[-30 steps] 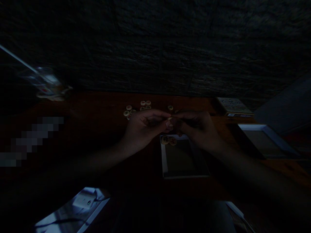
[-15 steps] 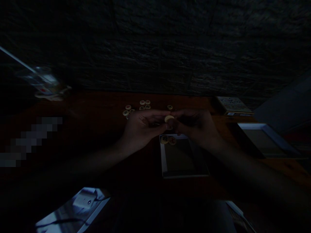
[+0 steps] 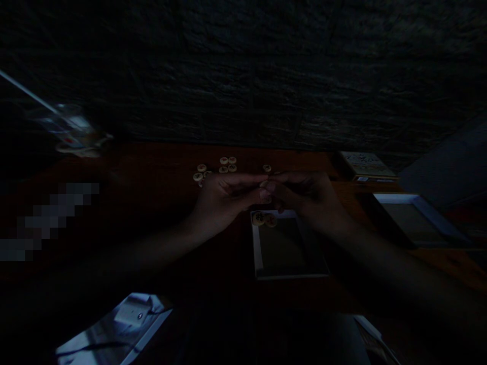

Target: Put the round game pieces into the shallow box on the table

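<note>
My left hand (image 3: 228,195) and my right hand (image 3: 304,195) meet at the fingertips above a shallow open box (image 3: 256,248). Pinched between them is a round Chinese chess piece (image 3: 264,184), mostly covered by the thumbs and fingers. Both hands are closed on it. Two more pieces lie side by side at the box's far left corner, one with a black character (image 3: 258,218) and one with a red character (image 3: 270,220). Beyond my left hand sit several pieces in two groups (image 3: 228,165) (image 3: 198,176). A single piece (image 3: 267,168) lies behind the fingertips.
To the right are a second open tray (image 3: 418,203) and a flat printed box (image 3: 365,165). A clear cup with a straw (image 3: 76,126) stands far left. A white device (image 3: 133,310) with a cable lies on a pale box front left. A dark brick wall (image 3: 243,76) rises behind the table.
The piece between my hands has turned or sunk; its pale face showed before, and now the thumbs cover most of it. My hands stay in nearly the same place.
</note>
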A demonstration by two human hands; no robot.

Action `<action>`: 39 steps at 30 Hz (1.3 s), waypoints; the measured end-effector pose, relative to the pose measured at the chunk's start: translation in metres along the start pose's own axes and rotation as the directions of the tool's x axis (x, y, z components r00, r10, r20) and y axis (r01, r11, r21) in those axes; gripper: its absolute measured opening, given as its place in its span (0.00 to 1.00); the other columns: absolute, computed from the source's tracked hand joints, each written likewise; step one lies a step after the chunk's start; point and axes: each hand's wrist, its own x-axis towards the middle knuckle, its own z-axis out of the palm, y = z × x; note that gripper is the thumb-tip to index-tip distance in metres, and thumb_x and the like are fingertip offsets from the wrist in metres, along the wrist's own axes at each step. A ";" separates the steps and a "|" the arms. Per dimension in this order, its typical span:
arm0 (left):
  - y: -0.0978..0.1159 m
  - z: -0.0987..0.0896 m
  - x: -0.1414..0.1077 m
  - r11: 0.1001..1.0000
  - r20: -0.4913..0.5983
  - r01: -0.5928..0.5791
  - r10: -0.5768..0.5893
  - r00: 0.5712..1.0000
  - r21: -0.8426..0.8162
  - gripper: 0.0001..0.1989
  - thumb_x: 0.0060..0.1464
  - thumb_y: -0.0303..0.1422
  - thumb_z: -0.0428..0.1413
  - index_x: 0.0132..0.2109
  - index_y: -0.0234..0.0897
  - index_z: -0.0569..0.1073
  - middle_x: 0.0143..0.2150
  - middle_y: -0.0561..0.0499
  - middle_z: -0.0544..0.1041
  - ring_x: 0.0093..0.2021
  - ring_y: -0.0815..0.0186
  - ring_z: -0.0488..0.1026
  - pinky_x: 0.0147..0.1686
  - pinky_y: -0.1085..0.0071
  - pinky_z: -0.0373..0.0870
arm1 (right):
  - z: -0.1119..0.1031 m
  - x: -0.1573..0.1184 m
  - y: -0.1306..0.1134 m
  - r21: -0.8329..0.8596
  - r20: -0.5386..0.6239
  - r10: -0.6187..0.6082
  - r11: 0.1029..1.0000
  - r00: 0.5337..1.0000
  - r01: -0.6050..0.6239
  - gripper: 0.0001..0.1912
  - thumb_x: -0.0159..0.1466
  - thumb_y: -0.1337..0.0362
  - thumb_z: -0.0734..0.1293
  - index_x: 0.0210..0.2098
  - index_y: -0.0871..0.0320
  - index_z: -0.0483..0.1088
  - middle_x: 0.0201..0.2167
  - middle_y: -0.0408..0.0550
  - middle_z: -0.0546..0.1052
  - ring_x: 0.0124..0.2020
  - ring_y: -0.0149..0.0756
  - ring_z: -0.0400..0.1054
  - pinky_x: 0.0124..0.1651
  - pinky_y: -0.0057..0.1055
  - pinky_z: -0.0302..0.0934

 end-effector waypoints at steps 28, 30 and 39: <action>0.001 0.002 -0.002 0.999 -0.005 0.020 -0.020 1.000 -0.041 0.11 0.55 0.32 0.69 0.46 0.40 0.85 0.47 0.46 0.86 0.46 0.56 0.85 0.51 0.60 0.82 | 0.000 0.003 0.000 0.027 -0.031 -0.037 0.999 0.999 0.037 0.14 0.53 0.58 0.82 0.36 0.57 0.83 0.24 0.42 0.81 0.23 0.30 0.73 0.29 0.28 0.68; 0.000 0.002 -0.002 0.998 -0.012 0.017 -0.017 1.000 -0.057 0.11 0.55 0.33 0.69 0.46 0.40 0.85 0.46 0.45 0.86 0.45 0.56 0.85 0.50 0.59 0.83 | 0.000 0.003 0.001 0.017 -0.043 -0.062 0.998 0.997 0.063 0.15 0.53 0.58 0.82 0.37 0.57 0.83 0.25 0.43 0.81 0.25 0.32 0.75 0.31 0.29 0.69; 0.000 0.002 -0.002 0.996 -0.016 0.034 -0.035 0.999 -0.078 0.10 0.55 0.37 0.70 0.43 0.40 0.85 0.45 0.46 0.86 0.46 0.56 0.85 0.51 0.58 0.83 | 0.001 -0.003 0.005 -0.119 -0.111 -0.131 0.986 0.985 0.118 0.13 0.56 0.57 0.81 0.37 0.57 0.82 0.34 0.48 0.85 0.33 0.37 0.79 0.37 0.31 0.73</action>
